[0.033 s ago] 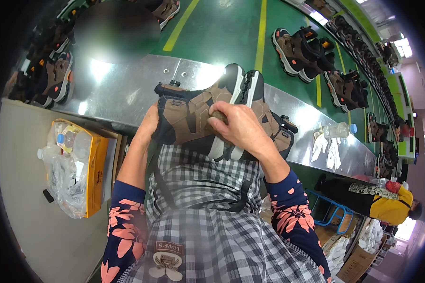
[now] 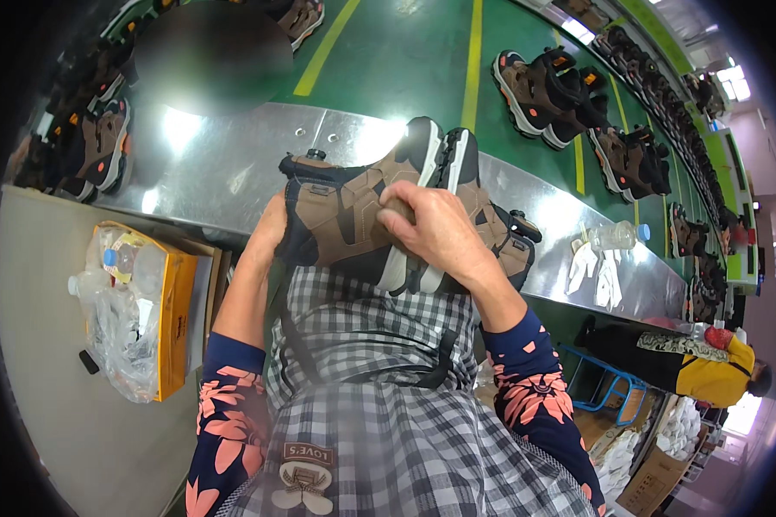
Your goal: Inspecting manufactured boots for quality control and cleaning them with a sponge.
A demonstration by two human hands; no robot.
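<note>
factory floor setting, viewed from above the worker's chest. nearest the camera is a grey checked apron (image 2: 379, 414) over dark sleeves with pink flowers. at the person's left stands a grey surface (image 2: 52, 362) carrying a yellow box (image 2: 177, 319) stuffed with clear plastic bags and bottles.

just beyond the apron, both hands hold a pair of brown and black sandals (image 2: 362, 215), pressed together sole to sole and raised against the chest, in front of the metal edge (image 2: 233, 164) of the conveyor. the right hand (image 2: 435, 233) is closed over the top of the pair, fingers curled across the brown upper and the pale soles. the left hand (image 2: 272, 228) is wrapped round the heel end from the person's left side; its fingers are hidden behind the sandal, so how far it is closed cannot be told, though it plainly bears on the sandal.

handling judgement: the pair looks fairly light, with stiff thick soles and softer padded straps. grip on the soles or the firm heel; loose straps would flex and slip.

further out, white gloves (image 2: 595, 267) and a clear bottle (image 2: 616, 234) lie on the metal edge. beyond it, the green belt (image 2: 405, 60) carries more sandals (image 2: 552, 90) in a row curving away to the right. a second person in yellow (image 2: 716, 375) stands at far right.
</note>
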